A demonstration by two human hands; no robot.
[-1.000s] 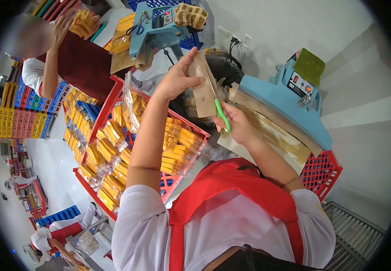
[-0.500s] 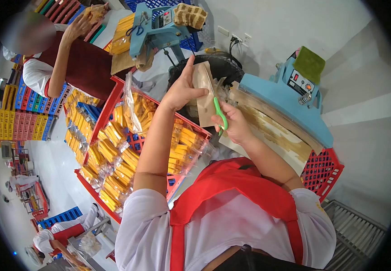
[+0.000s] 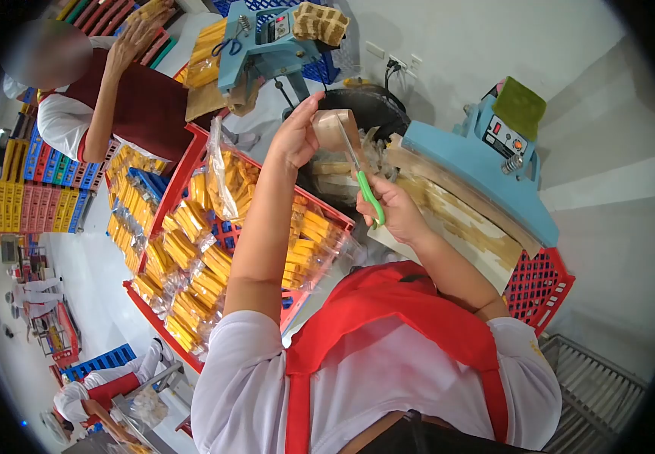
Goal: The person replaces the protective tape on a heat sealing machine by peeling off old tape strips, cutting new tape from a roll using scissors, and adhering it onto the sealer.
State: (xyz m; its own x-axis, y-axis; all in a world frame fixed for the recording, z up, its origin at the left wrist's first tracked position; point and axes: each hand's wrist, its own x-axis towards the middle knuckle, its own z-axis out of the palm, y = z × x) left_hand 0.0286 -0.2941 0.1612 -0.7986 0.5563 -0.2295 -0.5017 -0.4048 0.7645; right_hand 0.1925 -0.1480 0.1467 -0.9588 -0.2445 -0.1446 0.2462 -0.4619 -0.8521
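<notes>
My left hand (image 3: 294,141) grips a tan, slightly glossy strip (image 3: 329,130) that curls over in its fingers; its exact material is not clear. In my right hand (image 3: 396,209) is a pair of green-handled scissors (image 3: 370,198), with the blades lying against the right side of the strip. Below both hands is a black-lined bin (image 3: 373,106) holding crumpled clear and brown scraps (image 3: 335,175). To the right of the scissors stands a light-blue heat sealer (image 3: 464,178) with a stained tan sheet (image 3: 460,219) along its front.
A red crate (image 3: 191,178) full of bagged yellow sticks (image 3: 191,284) stands at left. Another blue sealer (image 3: 267,53) with a cloth is at the back, near a co-worker in a dark red apron (image 3: 142,110). A red basket (image 3: 536,287) sits under the right sealer.
The tan strip hung long below my left hand and now appears shorter and curled up in it. My left fingers have closed in around it. The scissors stay in nearly the same place.
</notes>
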